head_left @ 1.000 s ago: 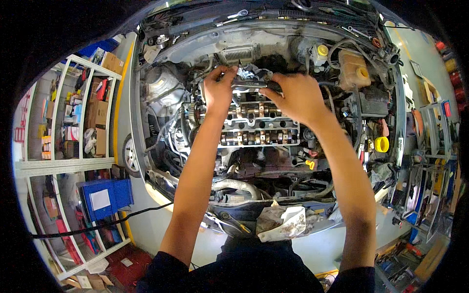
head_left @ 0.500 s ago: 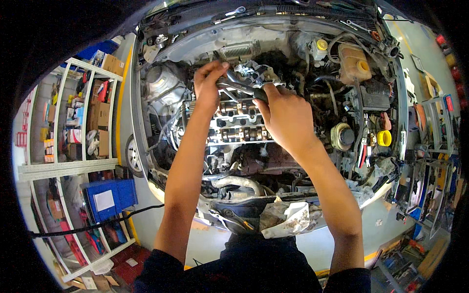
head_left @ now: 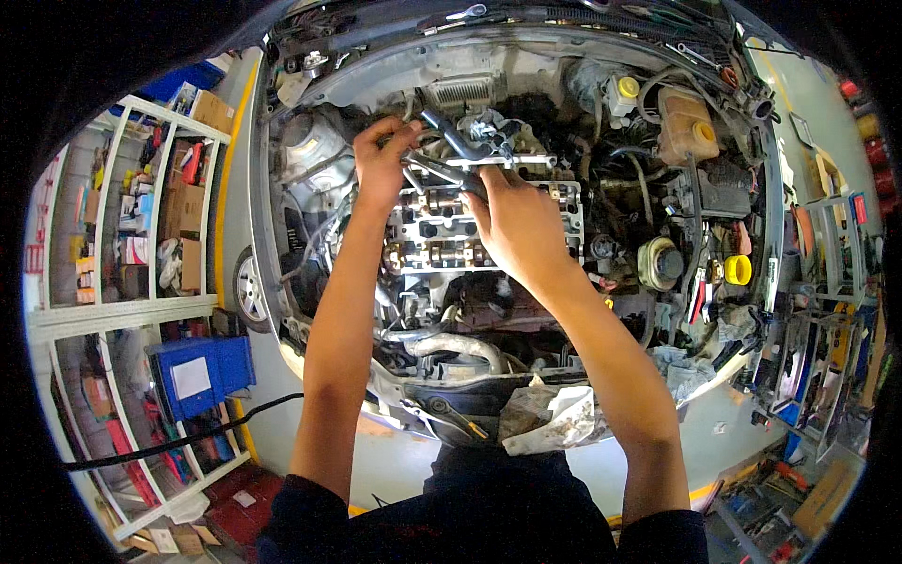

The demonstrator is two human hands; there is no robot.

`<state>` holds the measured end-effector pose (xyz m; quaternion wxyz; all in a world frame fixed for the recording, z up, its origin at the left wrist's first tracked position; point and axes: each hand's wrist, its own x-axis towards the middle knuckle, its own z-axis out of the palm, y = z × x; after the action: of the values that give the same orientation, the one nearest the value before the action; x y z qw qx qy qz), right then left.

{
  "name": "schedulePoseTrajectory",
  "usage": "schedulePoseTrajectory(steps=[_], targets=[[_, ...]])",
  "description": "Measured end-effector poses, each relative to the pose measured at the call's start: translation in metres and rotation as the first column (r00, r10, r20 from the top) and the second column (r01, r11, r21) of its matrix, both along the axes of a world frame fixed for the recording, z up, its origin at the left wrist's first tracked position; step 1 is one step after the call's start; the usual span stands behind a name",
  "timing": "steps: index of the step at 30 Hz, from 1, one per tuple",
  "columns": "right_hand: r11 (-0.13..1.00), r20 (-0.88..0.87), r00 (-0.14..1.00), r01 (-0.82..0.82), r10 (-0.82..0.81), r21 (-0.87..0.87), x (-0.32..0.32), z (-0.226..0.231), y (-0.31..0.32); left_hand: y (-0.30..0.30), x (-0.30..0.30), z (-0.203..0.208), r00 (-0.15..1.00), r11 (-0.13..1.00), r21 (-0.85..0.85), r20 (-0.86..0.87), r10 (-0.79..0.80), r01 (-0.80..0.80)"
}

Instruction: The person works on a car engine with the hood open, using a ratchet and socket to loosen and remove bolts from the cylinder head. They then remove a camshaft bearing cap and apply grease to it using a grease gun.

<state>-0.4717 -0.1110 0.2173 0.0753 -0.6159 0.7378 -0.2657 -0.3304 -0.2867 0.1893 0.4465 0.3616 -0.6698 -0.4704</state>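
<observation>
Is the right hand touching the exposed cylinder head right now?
Cannot tell. In the head view the right hand lies over the cylinder head, fingers curled on a dark tool; no contact or gap underneath shows.

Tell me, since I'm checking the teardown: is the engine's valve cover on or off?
Off. The camshafts and their bearing caps lie bare atop the cylinder head, beneath both hands.

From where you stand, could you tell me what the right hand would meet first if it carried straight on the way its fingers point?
Probably the dark curved hose just beyond the fingertips of the right hand, above the open cylinder head. The fingers already seem to touch a metal piece there, though depth is hard to judge.
</observation>
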Motion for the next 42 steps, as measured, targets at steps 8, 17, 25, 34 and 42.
schedulePoseTrajectory(steps=[8,17,25,34,42], targets=[[0.999,-0.375,0.926,-0.042,0.047,0.023,-0.021,0.036,-0.026,0.009,0.002,-0.005,0.964,0.936,0.284,-0.100,0.245,-0.208],[0.993,-0.446,0.895,-0.067,0.018,-0.094,-0.019,0.041,-0.054,0.011,0.010,-0.013,0.922,0.881,0.389,-0.161,0.353,-0.270],[0.997,-0.503,0.864,-0.028,-0.013,-0.074,0.005,0.042,-0.027,-0.021,0.033,-0.015,0.997,0.914,0.400,-0.033,-0.066,0.074],[0.996,-0.432,0.898,-0.085,0.083,0.014,-0.018,0.050,-0.030,0.023,0.012,0.030,0.950,0.910,0.386,-0.197,0.242,-0.152],[0.995,-0.317,0.943,-0.102,0.099,0.007,-0.010,0.055,-0.007,0.030,0.025,0.016,0.955,0.887,0.401,-0.083,0.285,-0.230]])
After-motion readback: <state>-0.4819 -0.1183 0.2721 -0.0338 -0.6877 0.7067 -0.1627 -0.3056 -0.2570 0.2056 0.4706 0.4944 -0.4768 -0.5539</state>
